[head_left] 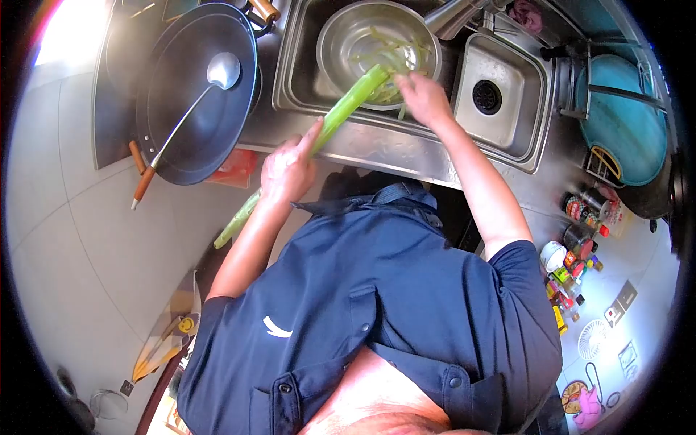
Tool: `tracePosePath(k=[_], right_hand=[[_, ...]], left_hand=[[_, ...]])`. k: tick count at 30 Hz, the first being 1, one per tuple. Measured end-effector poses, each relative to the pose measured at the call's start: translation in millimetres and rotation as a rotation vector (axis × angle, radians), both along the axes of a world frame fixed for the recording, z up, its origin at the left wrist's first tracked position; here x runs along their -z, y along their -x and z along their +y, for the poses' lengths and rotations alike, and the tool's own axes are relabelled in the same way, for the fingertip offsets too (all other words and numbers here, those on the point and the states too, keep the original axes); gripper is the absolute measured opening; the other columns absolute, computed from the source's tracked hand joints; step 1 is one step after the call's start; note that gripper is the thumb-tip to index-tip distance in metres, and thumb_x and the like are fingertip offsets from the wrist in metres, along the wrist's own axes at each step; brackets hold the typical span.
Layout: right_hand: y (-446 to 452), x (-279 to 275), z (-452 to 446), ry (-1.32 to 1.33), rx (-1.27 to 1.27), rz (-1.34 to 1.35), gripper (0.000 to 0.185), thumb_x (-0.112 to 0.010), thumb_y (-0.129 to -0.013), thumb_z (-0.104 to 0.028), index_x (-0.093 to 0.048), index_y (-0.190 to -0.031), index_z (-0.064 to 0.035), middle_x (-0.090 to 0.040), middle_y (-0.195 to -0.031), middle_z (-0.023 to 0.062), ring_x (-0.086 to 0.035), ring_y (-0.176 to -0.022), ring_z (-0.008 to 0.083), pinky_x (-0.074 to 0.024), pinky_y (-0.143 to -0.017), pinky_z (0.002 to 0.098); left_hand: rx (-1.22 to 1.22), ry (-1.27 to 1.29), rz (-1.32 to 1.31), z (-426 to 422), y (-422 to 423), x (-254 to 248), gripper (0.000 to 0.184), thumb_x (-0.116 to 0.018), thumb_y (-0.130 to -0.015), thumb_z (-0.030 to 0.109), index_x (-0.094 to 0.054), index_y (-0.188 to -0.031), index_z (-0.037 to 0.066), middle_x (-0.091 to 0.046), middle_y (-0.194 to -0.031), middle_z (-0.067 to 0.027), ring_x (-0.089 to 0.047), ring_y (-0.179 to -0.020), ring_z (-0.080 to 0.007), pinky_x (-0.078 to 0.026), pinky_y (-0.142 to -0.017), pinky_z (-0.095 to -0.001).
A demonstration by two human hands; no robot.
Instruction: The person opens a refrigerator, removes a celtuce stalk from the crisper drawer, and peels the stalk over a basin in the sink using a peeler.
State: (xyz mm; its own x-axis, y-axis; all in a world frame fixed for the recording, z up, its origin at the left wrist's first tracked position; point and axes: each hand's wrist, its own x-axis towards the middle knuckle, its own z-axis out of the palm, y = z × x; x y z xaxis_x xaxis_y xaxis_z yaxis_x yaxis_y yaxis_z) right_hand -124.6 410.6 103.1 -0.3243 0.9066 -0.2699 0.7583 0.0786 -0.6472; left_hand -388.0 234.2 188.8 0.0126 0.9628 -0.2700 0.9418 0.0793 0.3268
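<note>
My left hand is wrapped round the middle of a long celtuce stalk, its forefinger stretched along it. The stalk slants from below my left wrist up to the bowl; its upper part is bright, smooth green and its lower end paler and rougher. At the upper end, over the bowl's near rim, my right hand is closed; motion blur hides what its fingers hold. The steel bowl stands in the left sink basin, with thin green peelings inside. A few strips hang over its near edge.
A dark wok holding a wooden-handled ladle stands at the left. The faucet reaches over the bowl from the right. A second basin has a black drain. Farther right are a turquoise basin and several seasoning bottles.
</note>
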Motion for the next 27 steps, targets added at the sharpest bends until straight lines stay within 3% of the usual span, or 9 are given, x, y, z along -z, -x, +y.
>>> tracePosePath(k=[2,4,5,8,9,10,15,22,27], right_hand=[[13,-17,-10,0.085,-0.061,-0.058,0.051,-0.049,-0.103,-0.049,-0.066,-0.1,-0.0015,-0.069,-0.092,0.0256,-0.068,-0.091,0.0448,-0.0518,-0.08,0.0535],[20,-22,-20,-0.006,-0.15,-0.011,0.049,-0.049,-0.103,-0.05,-0.067,-0.102,-0.0046,-0.07,-0.094,0.0238,-0.068,-0.092,0.0431,-0.0522,-0.08,0.0521],[21,-25,-20,0.008,-0.175,-0.066,0.05,-0.045,-0.104,-0.053,-0.069,-0.107,-0.0093,-0.073,-0.097,0.0188,-0.071,-0.094,0.0382,-0.0537,-0.084,0.0485],[14,-16,-12,0.034,-0.123,-0.124,0.053,-0.039,-0.104,-0.055,-0.07,-0.117,-0.0142,-0.075,-0.103,0.0152,-0.072,-0.099,0.0342,-0.0543,-0.089,0.0459],[9,-18,6,0.354,-0.058,-0.21,0.054,-0.035,-0.105,-0.055,-0.069,-0.126,-0.018,-0.075,-0.112,0.0136,-0.071,-0.106,0.0326,-0.054,-0.093,0.0441],[-7,18,13,0.169,0.007,-0.306,0.054,-0.038,-0.104,-0.052,-0.07,-0.122,-0.0129,-0.074,-0.112,0.0168,-0.07,-0.105,0.038,-0.0533,-0.094,0.046],[-35,29,16,-0.033,0.096,-0.141,0.052,-0.049,-0.102,-0.048,-0.068,-0.101,0.0002,-0.071,-0.1,0.0261,-0.067,-0.095,0.0476,-0.0525,-0.086,0.052],[0,6,-16,0.02,0.052,0.063,0.05,-0.053,-0.101,-0.05,-0.067,-0.102,-0.0017,-0.069,-0.09,0.0264,-0.068,-0.088,0.0447,-0.0523,-0.078,0.0519],[19,-16,-28,-0.083,-0.158,0.016,0.053,-0.046,-0.103,-0.055,-0.067,-0.117,-0.0091,-0.073,-0.098,0.0206,-0.07,-0.091,0.0411,-0.0543,-0.078,0.0491]], left_hand=[[0.014,-0.007,0.026,1,-1,0,0.085,-0.064,-0.075,0.002,-0.044,-0.154,0.029,-0.061,-0.087,-0.016,-0.066,-0.081,-0.0372,-0.056,-0.072,-0.0491],[0.021,-0.036,0.075,2,-2,0,0.084,-0.065,-0.076,0.003,-0.045,-0.153,0.029,-0.06,-0.087,-0.0147,-0.066,-0.081,-0.0361,-0.056,-0.071,-0.0486],[0.021,-0.036,0.076,2,-3,-1,0.084,-0.065,-0.076,0.003,-0.045,-0.153,0.029,-0.06,-0.087,-0.0147,-0.066,-0.081,-0.0361,-0.056,-0.071,-0.0486],[0.033,-0.054,0.12,2,-3,-4,0.082,-0.064,-0.077,0.002,-0.046,-0.153,0.029,-0.059,-0.088,-0.014,-0.066,-0.081,-0.0354,-0.055,-0.07,-0.0484],[0.036,-0.047,0.143,0,-2,-2,0.082,-0.063,-0.077,0.001,-0.046,-0.153,0.03,-0.059,-0.087,-0.014,-0.066,-0.081,-0.0353,-0.055,-0.07,-0.0482],[0.037,-0.044,0.167,-1,-2,-1,0.083,-0.062,-0.078,0.0,-0.046,-0.153,0.03,-0.058,-0.086,-0.014,-0.065,-0.081,-0.0352,-0.056,-0.071,-0.048],[-0.048,-0.03,-0.017,-5,5,4,0.084,-0.062,-0.077,-0.001,-0.045,-0.153,0.028,-0.063,-0.093,-0.0175,-0.067,-0.088,-0.0386,-0.056,-0.077,-0.0492],[-0.198,0.099,-0.39,3,5,8,0.081,-0.06,-0.076,0.001,-0.047,-0.153,0.02,-0.067,-0.122,-0.0253,-0.066,-0.114,-0.0408,-0.053,-0.097,-0.0449],[-0.203,0.071,-0.461,2,6,12,0.079,-0.06,-0.075,0.003,-0.048,-0.152,0.02,-0.067,-0.124,-0.0256,-0.065,-0.115,-0.0401,-0.052,-0.097,-0.0449]])
